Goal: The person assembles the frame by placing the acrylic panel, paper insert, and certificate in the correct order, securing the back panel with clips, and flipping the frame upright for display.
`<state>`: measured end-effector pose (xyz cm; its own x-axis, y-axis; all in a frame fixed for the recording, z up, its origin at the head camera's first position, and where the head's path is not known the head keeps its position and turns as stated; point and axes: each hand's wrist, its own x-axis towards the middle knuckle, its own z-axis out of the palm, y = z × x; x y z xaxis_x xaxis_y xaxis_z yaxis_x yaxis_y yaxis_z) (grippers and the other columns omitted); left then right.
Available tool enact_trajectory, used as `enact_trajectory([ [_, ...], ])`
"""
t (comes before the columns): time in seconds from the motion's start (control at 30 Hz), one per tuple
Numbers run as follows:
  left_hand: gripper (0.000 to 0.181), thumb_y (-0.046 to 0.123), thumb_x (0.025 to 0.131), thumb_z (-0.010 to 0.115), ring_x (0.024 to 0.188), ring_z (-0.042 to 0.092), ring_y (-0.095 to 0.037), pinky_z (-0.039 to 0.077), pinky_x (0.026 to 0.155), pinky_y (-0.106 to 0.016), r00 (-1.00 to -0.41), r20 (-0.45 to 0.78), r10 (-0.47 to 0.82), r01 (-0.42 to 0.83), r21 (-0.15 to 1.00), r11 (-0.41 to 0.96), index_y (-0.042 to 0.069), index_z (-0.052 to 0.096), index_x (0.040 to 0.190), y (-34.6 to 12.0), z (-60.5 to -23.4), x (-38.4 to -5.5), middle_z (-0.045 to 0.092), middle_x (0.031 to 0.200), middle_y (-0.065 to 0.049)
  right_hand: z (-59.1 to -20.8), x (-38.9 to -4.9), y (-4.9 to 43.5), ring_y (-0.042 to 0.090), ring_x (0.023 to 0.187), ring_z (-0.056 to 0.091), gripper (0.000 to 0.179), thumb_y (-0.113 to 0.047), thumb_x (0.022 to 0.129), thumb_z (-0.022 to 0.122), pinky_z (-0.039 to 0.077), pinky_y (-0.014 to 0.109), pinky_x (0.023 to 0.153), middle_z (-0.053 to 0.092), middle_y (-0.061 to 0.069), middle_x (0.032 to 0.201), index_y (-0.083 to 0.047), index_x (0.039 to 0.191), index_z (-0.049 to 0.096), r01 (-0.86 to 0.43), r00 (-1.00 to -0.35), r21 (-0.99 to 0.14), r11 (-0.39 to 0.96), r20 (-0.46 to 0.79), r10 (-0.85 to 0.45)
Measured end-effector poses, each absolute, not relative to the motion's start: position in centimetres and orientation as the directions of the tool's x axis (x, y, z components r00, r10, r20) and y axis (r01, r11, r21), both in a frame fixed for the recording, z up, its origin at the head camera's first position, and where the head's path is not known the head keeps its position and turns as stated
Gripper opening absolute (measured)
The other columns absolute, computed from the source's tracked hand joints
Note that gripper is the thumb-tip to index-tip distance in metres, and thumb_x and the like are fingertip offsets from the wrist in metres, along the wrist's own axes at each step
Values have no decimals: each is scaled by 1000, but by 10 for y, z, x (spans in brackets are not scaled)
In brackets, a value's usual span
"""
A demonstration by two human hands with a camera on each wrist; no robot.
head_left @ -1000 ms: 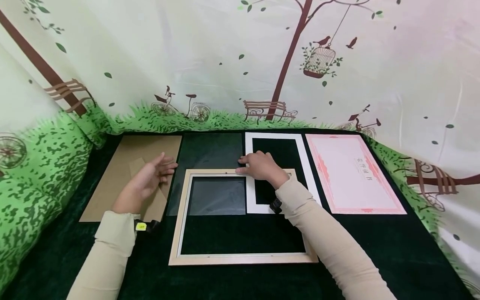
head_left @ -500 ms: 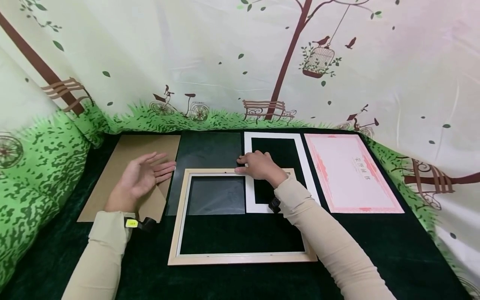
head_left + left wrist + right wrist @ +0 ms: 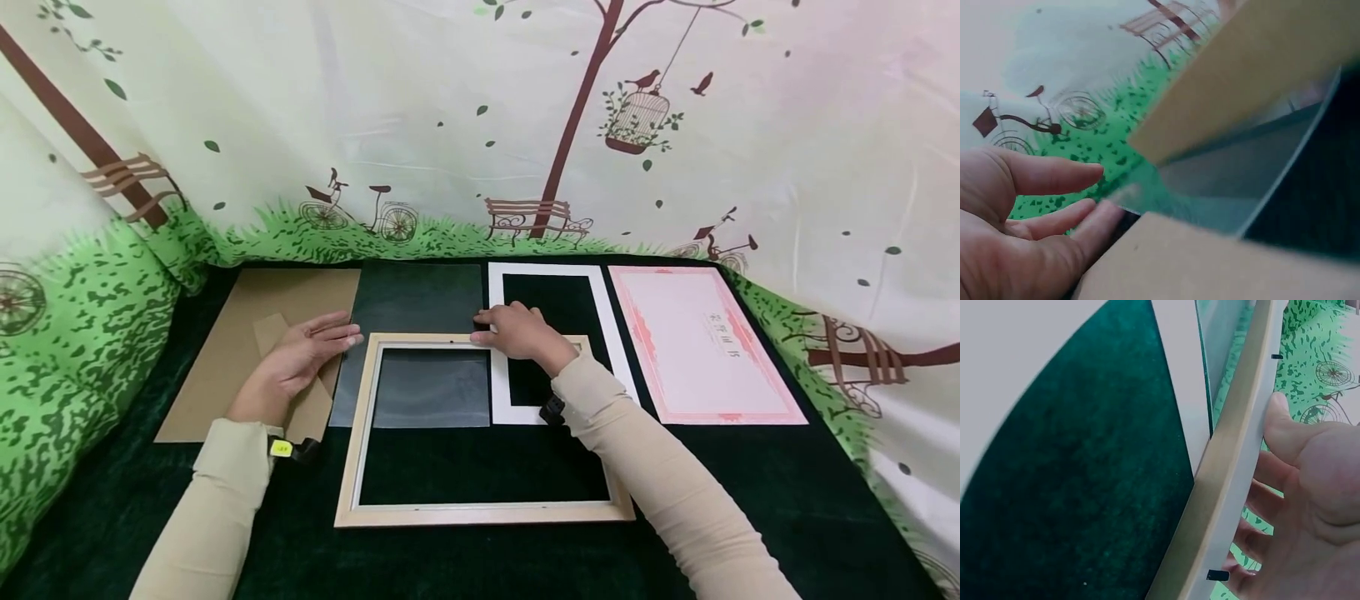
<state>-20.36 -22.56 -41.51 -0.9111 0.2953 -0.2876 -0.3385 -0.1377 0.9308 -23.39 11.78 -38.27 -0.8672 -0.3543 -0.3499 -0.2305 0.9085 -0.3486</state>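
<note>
A pale wooden picture frame [image 3: 480, 517] stands in the middle, its opening showing dark green cloth and parts of the sheets behind. My right hand [image 3: 519, 333] grips the frame's far bar; in the right wrist view the thumb [image 3: 1279, 415] lies on one side of the bar and the fingers curl at the other. Over the brown backing board [image 3: 217, 367] my left hand [image 3: 303, 354] is held with fingers extended, holding nothing. The board's strut [image 3: 311, 408] shows partly beneath that hand. Whether the left hand touches the board, I cannot tell.
Right of the board lies a clear sheet [image 3: 420, 296], followed by a white mat [image 3: 613, 333] with a cut-out window. A pink-bordered certificate [image 3: 682, 342] is at the far right. Printed curtain [image 3: 420, 100] hangs behind the dark green cloth [image 3: 480, 562].
My left hand turned palm-up and drifted left, then rolled back and moved right toward the clear sheet. The right hand stays on the frame, which hardly moves.
</note>
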Motion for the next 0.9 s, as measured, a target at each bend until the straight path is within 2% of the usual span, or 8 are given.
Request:
enact_trajectory([
  [0.13,75,-1,96,61,98,66,1,54,83,-15,-926,-311,216,-324,946,-27,8,21,159,-218,-417,-205,53,126,3,-382,-233,120,33,139,40,50,-46,99,55,31,54,110,44,0,156,-21,143,56,-243,-876,-356,902,-318,-362],
  [0.27,75,0,95,63,92,67,0,55,84,-17,-937,-313,154,-311,950,33,9,25,158,-211,-415,-206,49,125,-1,-378,-232,123,32,132,46,42,-44,98,59,34,51,104,55,0,147,-21,133,65,-296,-885,-361,884,-245,-396],
  [0.4,72,-2,94,63,89,70,0,56,84,-19,-936,-334,115,-333,943,26,6,29,157,-209,-411,-205,53,122,-4,-375,-227,124,30,126,50,35,-39,97,62,37,51,104,62,2,138,-22,127,69,-383,-874,-365,848,-153,-461],
  [0.53,69,-3,94,62,88,71,0,56,84,-20,-932,-352,92,-352,936,16,5,32,155,-209,-411,-206,57,118,-3,-373,-222,127,24,116,60,31,-30,95,67,49,43,96,66,2,129,-21,125,69,-466,-838,-378,800,-100,-536],
  [0.63,69,-3,93,63,88,71,-1,56,84,-20,-928,-364,78,-365,931,3,7,33,155,-210,-412,-206,58,116,-1,-376,-221,129,20,110,65,28,-22,96,67,55,37,89,69,1,123,-20,123,70,-471,-828,-408,782,-101,-551],
  [0.73,71,-3,92,65,88,72,-2,55,84,-18,-927,-365,87,-368,929,-22,6,33,155,-211,-414,-205,60,113,1,-379,-220,131,19,110,65,26,-18,97,65,54,37,92,69,1,122,-19,122,71,-446,-840,-433,784,-99,-533],
  [0.9,76,-5,91,66,88,72,-4,56,83,-19,-932,-323,163,-340,937,-86,-1,26,156,-221,-409,-200,62,111,3,-381,-218,134,18,107,66,24,-16,96,65,55,35,88,70,1,120,-19,119,73,-442,-846,-461,770,-71,-528],
])
